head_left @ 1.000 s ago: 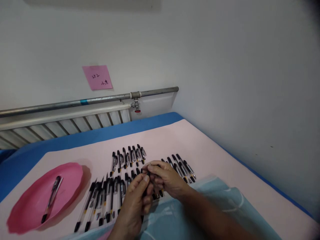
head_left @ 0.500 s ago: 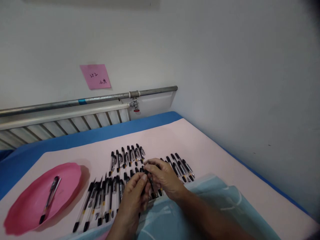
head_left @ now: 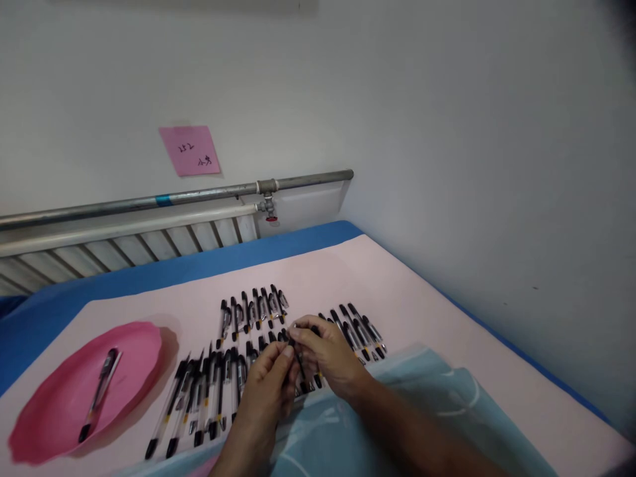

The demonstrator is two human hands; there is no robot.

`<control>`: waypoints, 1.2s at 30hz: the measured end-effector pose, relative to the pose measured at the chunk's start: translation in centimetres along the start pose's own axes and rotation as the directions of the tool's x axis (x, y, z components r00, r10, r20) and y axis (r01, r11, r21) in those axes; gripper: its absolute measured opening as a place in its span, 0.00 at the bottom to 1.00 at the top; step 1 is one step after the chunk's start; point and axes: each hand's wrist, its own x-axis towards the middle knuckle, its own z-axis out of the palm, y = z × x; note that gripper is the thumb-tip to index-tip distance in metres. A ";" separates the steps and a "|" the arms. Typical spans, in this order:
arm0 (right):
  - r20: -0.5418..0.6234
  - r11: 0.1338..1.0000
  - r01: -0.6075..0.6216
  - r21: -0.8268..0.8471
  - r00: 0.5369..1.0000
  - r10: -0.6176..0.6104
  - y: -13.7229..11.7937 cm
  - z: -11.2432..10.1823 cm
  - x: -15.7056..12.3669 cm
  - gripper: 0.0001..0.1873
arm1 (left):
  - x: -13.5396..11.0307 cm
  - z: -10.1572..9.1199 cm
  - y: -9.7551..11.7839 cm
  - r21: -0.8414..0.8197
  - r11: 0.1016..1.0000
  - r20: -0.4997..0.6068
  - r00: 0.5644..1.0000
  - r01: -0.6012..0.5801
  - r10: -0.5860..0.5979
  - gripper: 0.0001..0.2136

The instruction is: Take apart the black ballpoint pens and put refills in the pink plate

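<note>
My left hand (head_left: 268, 381) is closed in a pinch, thumb against forefinger, above the near part of the pink sheet. Close against it, my right hand (head_left: 328, 351) pinches with thumb and finger. A small dark piece with a pale tip shows between the two hands; most of it is hidden by the fingers. Disassembled-looking clear pens with black caps (head_left: 169, 411) lie in a row to the left of my hands. Behind them is another row of pens (head_left: 245, 311), and more pens (head_left: 358, 331) lie to the right. Some are covered by my hands.
A pink plate (head_left: 44, 417) at the left holds a pen (head_left: 102, 391) and a thin pale tube. Light blue patterned cloth (head_left: 422, 377) covers the near edge. Beyond the blue tablecloth (head_left: 199, 262) are a radiator (head_left: 139, 248) and pipe. A wall borders the right side.
Both hands stay almost in place. My right fingertips have shifted slightly, and a pale tip shows more clearly by them. The laid-out pens have not moved.
</note>
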 end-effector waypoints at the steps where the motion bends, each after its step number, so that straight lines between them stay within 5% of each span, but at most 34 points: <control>1: 0.020 1.000 -0.007 0.025 1.000 0.006 0.0 0.0 0.0 0.08 | 0.0 0.0 0.0 -0.002 1.000 -0.008 1.000 0.005 -0.005 0.17; 36: -0.021 0.997 -0.010 0.073 1.000 0.012 -0.2 0.4 -0.1 0.10 | 0.1 -0.2 0.0 0.007 1.000 -0.020 1.000 0.008 -0.008 0.17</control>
